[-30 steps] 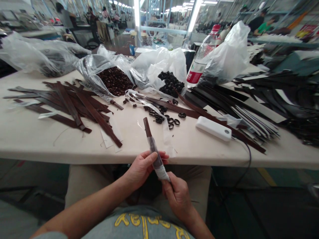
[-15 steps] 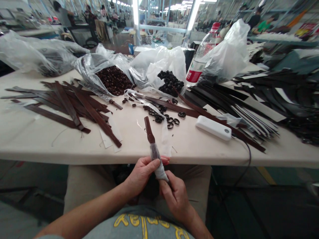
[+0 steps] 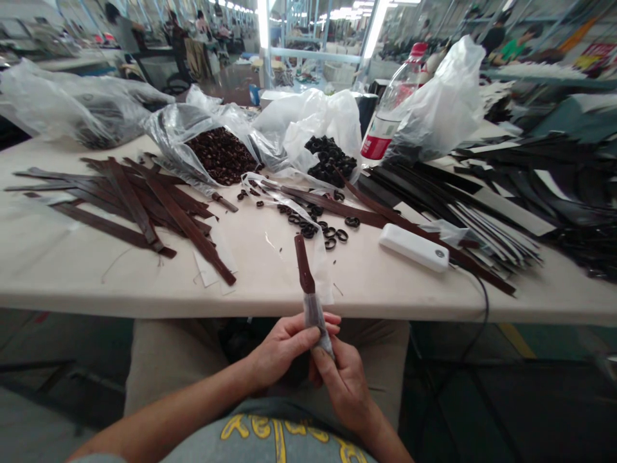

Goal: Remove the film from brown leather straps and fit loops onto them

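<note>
Both hands are at a brown leather strap [image 3: 304, 263] whose lower part is wrapped in a whitish translucent plastic film [image 3: 314, 313]. The strap's bare brown end points up and away, over the table's front edge. My left hand [image 3: 288, 341] pinches the wrapped part, thumb on top and fingers beneath. Just below it, my right hand [image 3: 343, 374] grips the lower end of the wrapping between thumb and fingers. What lies inside the right palm is hidden.
On the table [image 3: 144, 292], brown straps [image 3: 144, 199] lie left. Black loops [image 3: 328, 233] are scattered mid-table before open bags of brown loops [image 3: 222, 154] and black loops [image 3: 330, 161]. A white corded device [image 3: 413, 247], black strips [image 3: 434, 199] and a bottle [image 3: 385, 122] sit right.
The strap and both hands have shifted slightly right and toward me. My hands are closer together, and less of the wrapped part shows between them.
</note>
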`<state>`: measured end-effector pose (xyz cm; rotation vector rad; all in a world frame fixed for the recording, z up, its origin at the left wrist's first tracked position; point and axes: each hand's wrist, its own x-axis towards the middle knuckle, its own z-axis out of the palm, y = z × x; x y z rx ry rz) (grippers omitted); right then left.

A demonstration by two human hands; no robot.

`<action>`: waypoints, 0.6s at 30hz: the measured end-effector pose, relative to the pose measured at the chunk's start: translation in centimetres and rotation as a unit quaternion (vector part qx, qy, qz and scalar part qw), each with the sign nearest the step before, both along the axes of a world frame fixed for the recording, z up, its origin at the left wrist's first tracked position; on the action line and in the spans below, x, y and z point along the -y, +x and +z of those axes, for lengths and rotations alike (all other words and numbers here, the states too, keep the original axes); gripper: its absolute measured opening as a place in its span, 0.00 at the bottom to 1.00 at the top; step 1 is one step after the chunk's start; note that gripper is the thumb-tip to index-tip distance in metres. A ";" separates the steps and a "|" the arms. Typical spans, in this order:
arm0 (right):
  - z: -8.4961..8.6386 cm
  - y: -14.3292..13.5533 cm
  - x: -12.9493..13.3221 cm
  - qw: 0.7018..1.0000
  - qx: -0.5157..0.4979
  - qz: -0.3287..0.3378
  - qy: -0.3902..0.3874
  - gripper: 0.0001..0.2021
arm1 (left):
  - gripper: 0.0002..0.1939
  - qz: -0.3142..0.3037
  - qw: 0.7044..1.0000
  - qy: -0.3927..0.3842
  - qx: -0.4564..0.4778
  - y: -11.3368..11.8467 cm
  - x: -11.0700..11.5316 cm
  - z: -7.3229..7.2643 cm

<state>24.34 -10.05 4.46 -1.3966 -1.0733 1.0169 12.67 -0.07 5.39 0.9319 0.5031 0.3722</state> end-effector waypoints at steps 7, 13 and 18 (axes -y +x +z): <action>-0.2 0.1 0.2 0.999 0.038 0.022 -0.006 0.17 | 0.19 0.078 0.996 -0.016 0.048 0.3 -0.7 -0.1; -0.7 0.0 0.2 0.999 0.036 0.017 -0.010 0.17 | 0.18 0.062 0.998 -0.003 -0.009 0.3 -0.6 -0.3; -0.7 0.0 0.1 0.999 0.035 0.006 0.005 0.17 | 0.19 0.031 0.999 -0.038 -0.006 0.3 -0.3 -0.4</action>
